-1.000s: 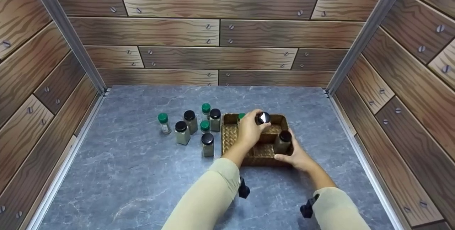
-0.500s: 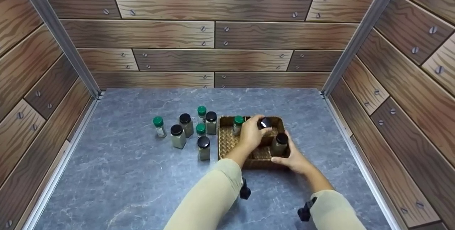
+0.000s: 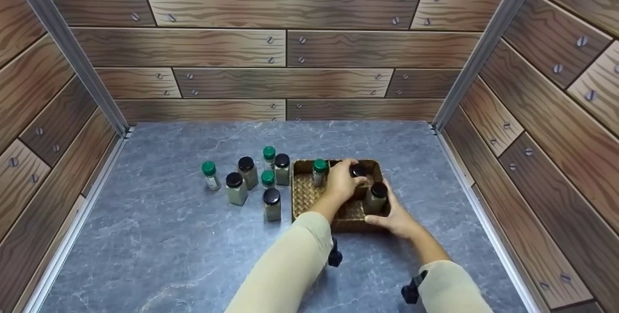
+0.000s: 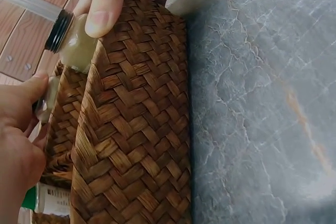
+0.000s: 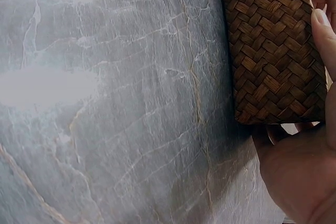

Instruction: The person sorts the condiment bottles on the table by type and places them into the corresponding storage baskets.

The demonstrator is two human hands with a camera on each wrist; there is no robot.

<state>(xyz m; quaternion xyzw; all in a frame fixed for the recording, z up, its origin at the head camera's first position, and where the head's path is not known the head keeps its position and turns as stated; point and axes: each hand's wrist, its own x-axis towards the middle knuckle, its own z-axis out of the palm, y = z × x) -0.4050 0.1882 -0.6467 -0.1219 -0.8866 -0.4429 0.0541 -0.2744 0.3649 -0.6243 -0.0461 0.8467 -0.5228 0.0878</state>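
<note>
A brown woven basket [image 3: 355, 226] with compartments stands on the table. My left hand [image 3: 341, 182] reaches into its back right compartment and holds a black-capped spice jar [image 3: 358, 171], mostly hidden by the fingers. At the basket's front right corner my right hand [image 3: 399, 217] grips the wall, its thumb at the front rim; in the right wrist view its fingers [image 5: 278, 135] wrap the side. Close beside that thumb, another black-capped spice jar [image 3: 375, 199] stands in the front right compartment. A green-capped spice jar [image 3: 319, 173] is upright at the back left of the basket.
Left of the basket, several spice jars stand upright on the grey marbled table [image 3: 159, 235]. A black-capped jar [image 3: 272, 205] is nearest the front, and a green-capped jar [image 3: 210, 176] is farthest left. Wood-patterned walls [image 3: 285, 81] enclose the back and sides.
My left hand has lowered the black-capped jar deeper into the back right compartment. The right hand keeps its grip on the basket corner. The head view has shifted slightly.
</note>
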